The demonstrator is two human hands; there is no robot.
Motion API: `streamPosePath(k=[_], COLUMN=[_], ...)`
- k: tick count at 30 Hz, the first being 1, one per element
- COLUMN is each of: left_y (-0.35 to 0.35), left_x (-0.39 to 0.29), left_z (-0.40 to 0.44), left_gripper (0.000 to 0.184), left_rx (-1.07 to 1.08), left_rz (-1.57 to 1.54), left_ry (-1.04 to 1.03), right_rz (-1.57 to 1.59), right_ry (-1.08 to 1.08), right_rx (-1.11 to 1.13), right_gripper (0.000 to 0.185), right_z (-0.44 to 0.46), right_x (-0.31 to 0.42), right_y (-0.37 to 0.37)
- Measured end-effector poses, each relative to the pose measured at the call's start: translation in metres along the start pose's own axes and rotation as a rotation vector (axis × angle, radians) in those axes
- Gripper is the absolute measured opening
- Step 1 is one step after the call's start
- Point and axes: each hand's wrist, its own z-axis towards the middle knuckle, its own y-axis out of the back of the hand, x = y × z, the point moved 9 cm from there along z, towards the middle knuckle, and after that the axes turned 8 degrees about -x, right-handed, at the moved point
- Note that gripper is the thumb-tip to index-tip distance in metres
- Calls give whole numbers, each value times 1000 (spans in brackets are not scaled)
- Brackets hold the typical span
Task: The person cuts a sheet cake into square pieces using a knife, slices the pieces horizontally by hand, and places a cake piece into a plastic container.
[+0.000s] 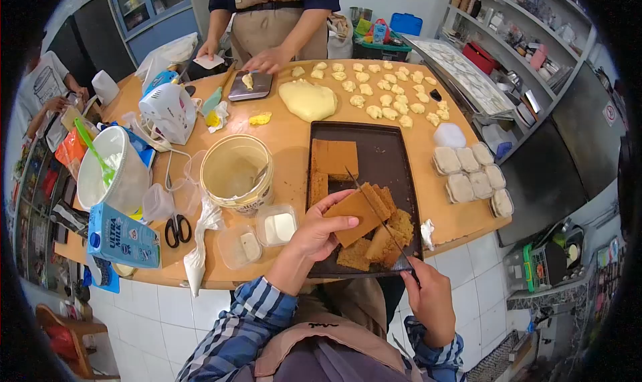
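Observation:
My left hand grips a flat piece of brown sponge cake, thumb on top, above the dark baking tray. In my right hand is a long knife, its blade slanting up and left across the cake piece. Cut cake pieces lie loosely under and beside the held piece. A larger block of cake sits at the tray's far left. Just left of the tray stand a box with white cream and a second, partly filled box.
A cream-coloured tub, scissors, a milk carton and a mixing bowl stand to the left. Dough and several dough pieces lie beyond the tray. Filled boxes stand right. A co-worker's hand is over a scale.

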Motion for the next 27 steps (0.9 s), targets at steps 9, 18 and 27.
streamPosePath(k=[9,18,27], left_y=[-1,0,1], left_x=[-1,-1,3], left_z=[-1,0,1], left_gripper=[58,57,56], left_rx=[-5,-14,-26], left_rz=[16,18,27], left_ry=[-12,-11,3], right_rz=[-6,-28,-20], right_ry=[-104,-8,-91], right_rx=[66,17,65], right_gripper=[24,24,24], right_z=[0,-1,0], right_x=[-1,-1,-3], right_y=[0,-1,-2])
